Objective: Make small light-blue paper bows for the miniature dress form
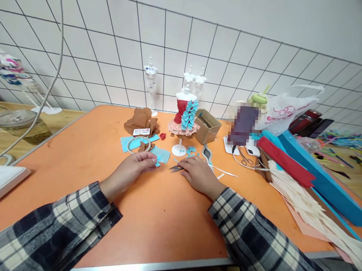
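My left hand [136,165] is closed in a pinch on a small blue crumpled piece [157,163], which looks like crepe paper. To its right, my right hand [198,173] lies low on the table over a pair of small scissors [175,168]. Their blades point left from under my fingertips, and the handles are hidden. Behind my hands stands a miniature dress form [182,111] in a red bodice, with blue ruffles down one side and a pink frilled skirt. Blue scraps [191,149] lie by its base, and flat blue sheets [163,155] lie behind my left hand.
Left of the form are brown material [140,120], a small box [141,132] and a hoop [130,145]. A cardboard box [210,131] stands behind right. Further right lie other scissors [247,161], a red roll [286,160] and cream strips [299,204]. A cable [61,42] hangs left.
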{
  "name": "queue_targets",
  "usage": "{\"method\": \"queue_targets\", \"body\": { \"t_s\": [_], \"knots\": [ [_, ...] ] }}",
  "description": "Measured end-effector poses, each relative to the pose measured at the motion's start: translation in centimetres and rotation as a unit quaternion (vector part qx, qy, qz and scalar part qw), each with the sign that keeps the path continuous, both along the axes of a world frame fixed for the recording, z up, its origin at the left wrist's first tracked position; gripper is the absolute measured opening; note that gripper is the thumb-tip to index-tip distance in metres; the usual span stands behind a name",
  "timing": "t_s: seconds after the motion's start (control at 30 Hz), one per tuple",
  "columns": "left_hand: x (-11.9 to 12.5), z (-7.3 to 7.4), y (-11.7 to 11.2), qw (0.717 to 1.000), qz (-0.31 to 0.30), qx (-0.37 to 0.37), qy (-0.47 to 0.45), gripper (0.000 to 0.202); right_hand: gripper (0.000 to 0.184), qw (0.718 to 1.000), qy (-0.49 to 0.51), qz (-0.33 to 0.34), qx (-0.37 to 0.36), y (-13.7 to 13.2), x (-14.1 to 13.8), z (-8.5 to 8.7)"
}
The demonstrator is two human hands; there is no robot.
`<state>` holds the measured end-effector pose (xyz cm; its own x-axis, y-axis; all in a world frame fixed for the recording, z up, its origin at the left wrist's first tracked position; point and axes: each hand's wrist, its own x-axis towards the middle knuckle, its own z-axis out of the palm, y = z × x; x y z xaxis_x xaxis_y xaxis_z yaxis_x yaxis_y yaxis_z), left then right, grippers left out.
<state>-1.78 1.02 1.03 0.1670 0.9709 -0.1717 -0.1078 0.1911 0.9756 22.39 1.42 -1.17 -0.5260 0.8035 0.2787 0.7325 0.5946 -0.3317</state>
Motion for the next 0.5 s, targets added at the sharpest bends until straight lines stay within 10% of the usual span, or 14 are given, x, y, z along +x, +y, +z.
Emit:
{"method": "queue_targets", "body": {
  "t_s": [0.27, 0.5],
  "knots": [
    [0.5, 0.2, -0.7, 0.984, -0.088, 0.029, 0.152, 0.022, 0.007, 1.000, -0.009, 0.018, 0.006, -0.2, -0.2, 0.4],
    [0.6, 0.0, -0.6, 0.982, -0.116, 0.043, 0.143, 0.023, 0.008, 0.988, 0.061, -0.025, -0.143, -2.0, -0.6, 1.9]
  ]
}}
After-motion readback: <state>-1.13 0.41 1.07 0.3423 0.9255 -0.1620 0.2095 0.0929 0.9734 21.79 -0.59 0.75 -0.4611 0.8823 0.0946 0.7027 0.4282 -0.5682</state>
